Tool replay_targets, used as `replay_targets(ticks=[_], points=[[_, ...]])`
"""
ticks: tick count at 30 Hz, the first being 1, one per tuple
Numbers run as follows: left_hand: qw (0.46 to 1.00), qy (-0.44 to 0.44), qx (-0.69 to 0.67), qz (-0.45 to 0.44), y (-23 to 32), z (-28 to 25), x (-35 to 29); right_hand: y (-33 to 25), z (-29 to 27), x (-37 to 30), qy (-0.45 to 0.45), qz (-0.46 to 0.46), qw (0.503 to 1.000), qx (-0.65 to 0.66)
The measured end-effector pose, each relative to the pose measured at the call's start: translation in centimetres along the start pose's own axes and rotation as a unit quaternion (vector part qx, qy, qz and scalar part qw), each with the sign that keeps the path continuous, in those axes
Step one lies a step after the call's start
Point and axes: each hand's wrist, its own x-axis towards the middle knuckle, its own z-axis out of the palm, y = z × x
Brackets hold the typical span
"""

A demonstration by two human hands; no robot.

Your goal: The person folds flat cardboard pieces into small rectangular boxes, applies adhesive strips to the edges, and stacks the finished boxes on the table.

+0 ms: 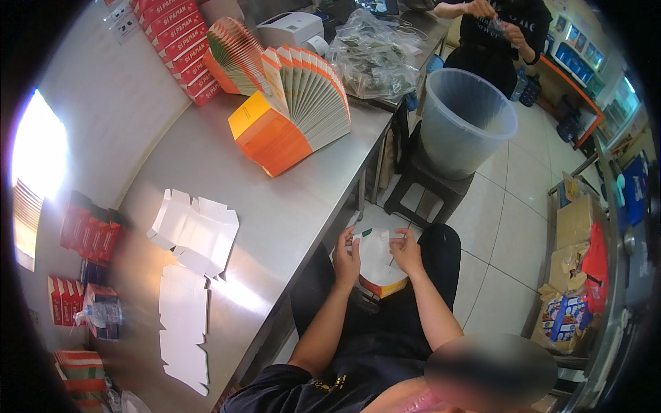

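A carton (383, 256), white inside and with orange and yellow on its outer side, is over the lap of the seated person, between the two thighs. It is partly folded: its walls stand up around the white bottom. The left hand (346, 256) is grasping the far left part of the carton with its fingers, and the right hand (407, 252) is grasping the far right part in the same way, with the fingers bent around the edge.

To the left of the person there is a metal desk (275, 220). On it lie two unfolded white cartons: one with its flaps partly raised (200, 230), and nearer to the person, a flat one (183, 323). Farther on the desk, a fanned stack of orange cartons (289, 124) leans to the right, near a white printer (292, 31) and a clear plastic bag (372, 58).

Beyond the knees, a translucent bucket (447, 124) stands on a dark stool (432, 186). Behind it is another person (506, 34) in dark clothes, with both hands raised.
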Motion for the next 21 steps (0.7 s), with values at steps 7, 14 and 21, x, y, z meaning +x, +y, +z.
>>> replay_targets(ticks=[7,14,21], points=[[0.998,0.034,0.047,0.016,1.3,-1.1,0.4,-4.8,1.8,-2.2,0.108,-0.289,0.92,-0.242],[0.999,-0.044,-0.002,-0.004,0.2,0.5,-0.2,-2.3,2.6,-1.4,-0.025,-0.031,0.995,0.09],[0.988,-0.049,-0.099,-0.11,-0.8,0.7,-0.3,-3.5,2.0,-2.1,0.015,-0.209,0.974,-0.084]])
